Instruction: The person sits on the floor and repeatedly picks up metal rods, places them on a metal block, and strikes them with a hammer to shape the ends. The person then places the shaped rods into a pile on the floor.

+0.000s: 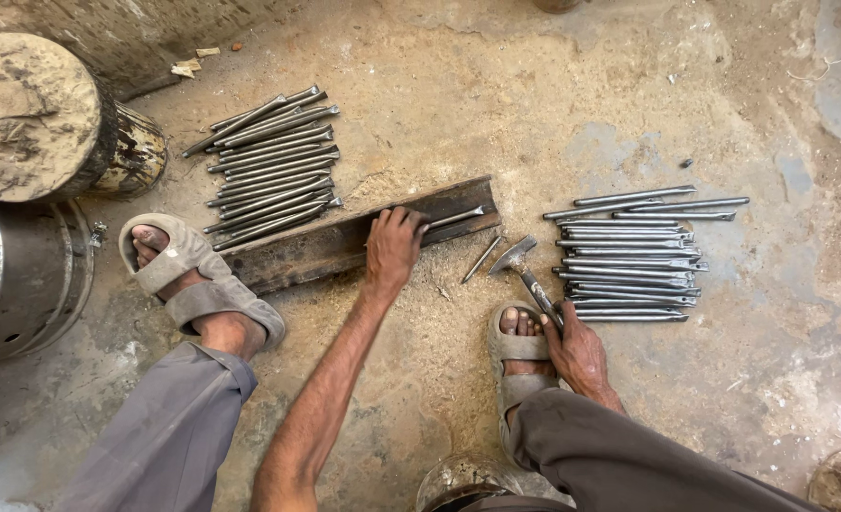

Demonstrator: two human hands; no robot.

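My left hand (394, 245) rests on a rusty steel rail (316, 248) lying on the dirt floor, its fingers closed on a thin metal rod (456, 217) that lies along the rail's right end. My right hand (577, 351) grips the handle of a hammer (523, 264), whose head rests on the ground beside my right foot. One loose rod (482, 259) lies on the floor between the rail and the hammer head.
A pile of several metal rods (270, 166) lies behind the rail at left, another pile (634, 256) at right. A wooden stump (46, 118) and a metal drum (17, 275) stand at far left. My sandalled feet (193, 280) flank the rail.
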